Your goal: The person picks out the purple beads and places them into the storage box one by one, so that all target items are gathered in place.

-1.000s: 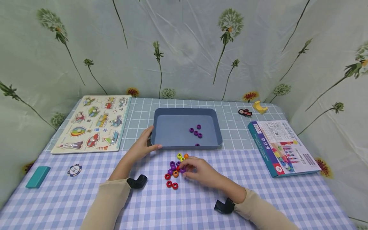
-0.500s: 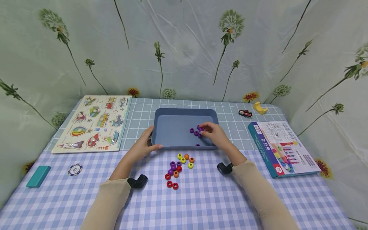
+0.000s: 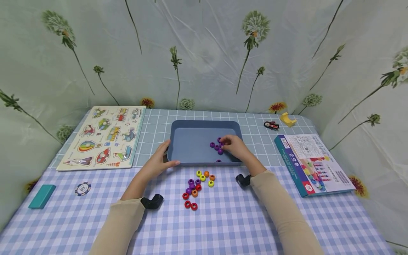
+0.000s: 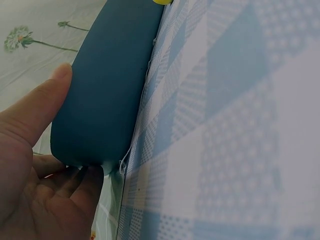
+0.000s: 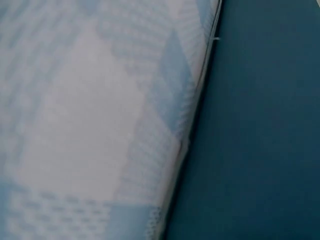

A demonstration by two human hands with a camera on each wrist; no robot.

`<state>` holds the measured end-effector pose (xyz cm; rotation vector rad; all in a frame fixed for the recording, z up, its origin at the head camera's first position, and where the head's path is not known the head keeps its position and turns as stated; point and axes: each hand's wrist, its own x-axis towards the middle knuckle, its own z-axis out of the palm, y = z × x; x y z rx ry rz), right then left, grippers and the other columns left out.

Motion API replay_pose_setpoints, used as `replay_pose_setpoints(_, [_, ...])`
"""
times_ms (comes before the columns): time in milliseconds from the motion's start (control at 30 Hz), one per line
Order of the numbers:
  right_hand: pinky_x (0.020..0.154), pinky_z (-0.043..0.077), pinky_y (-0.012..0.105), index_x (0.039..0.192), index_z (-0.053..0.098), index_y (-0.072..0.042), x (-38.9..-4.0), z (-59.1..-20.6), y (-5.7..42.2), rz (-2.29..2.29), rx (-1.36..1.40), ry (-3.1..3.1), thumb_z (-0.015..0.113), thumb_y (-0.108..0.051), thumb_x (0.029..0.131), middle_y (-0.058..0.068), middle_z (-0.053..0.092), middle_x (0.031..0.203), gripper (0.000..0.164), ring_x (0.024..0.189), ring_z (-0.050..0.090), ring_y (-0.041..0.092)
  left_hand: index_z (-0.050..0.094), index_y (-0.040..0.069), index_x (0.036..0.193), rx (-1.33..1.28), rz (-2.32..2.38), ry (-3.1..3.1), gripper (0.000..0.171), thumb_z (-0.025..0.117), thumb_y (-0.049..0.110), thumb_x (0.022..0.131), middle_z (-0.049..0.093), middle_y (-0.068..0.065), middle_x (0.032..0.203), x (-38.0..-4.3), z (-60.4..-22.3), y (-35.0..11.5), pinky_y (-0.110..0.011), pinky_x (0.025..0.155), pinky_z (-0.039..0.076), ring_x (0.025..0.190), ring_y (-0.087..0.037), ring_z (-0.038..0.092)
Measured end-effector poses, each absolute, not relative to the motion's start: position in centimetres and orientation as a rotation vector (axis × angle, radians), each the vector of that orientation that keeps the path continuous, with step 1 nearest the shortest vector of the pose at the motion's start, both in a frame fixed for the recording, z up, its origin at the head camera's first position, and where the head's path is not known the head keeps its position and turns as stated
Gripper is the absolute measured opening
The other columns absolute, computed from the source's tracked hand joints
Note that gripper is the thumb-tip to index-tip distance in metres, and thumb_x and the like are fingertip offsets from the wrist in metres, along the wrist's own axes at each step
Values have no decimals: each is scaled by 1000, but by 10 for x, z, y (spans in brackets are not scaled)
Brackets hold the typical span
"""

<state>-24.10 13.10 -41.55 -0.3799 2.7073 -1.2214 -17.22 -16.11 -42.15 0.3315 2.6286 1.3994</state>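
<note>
left grip [image 3: 156, 159] curled round blue tray [image 3: 191, 140] at its near left corner, thumb on near wall | right grip [image 3: 235, 146] over tray's right half, fingers bent at purple beads [image 3: 216, 147] inside; cannot tell whether it pinches one | red beads [image 3: 198, 188], orange beads [image 3: 206, 174], yellow beads [image 3: 211, 185] and more purple ones together on desk [image 3: 229, 226], just nearside of tray

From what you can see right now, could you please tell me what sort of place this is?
Probably a tabletop play area, perhaps staged for filming: a picture puzzle board and loose colored beads suggest play, while the dandelion-print fabric backdrop suggests a set-up corner.
</note>
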Motion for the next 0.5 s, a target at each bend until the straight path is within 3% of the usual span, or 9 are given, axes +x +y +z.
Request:
replay_pose_setpoints(267, [75,43,31,103,52,-5,-224,-403,129,-1390,-429,2661,59,-14,76,9,53,100,29,88,49,19,6,7,134,340,1387,2640,90,63,35,70,6,-16,135,-172,-422,-162,-39,92,28,118,-31,20])
replay_pose_setpoints(500, [77,41,38,102,50,6,-175,-369,109,-1602,-770,2454,58,-1,75,17,51,98,30,87,48,28,6,7,134,346,1413,2629,88,63,31,71,7,-15,135,-172,-423,-162,-39,92,28,119,-30,20])
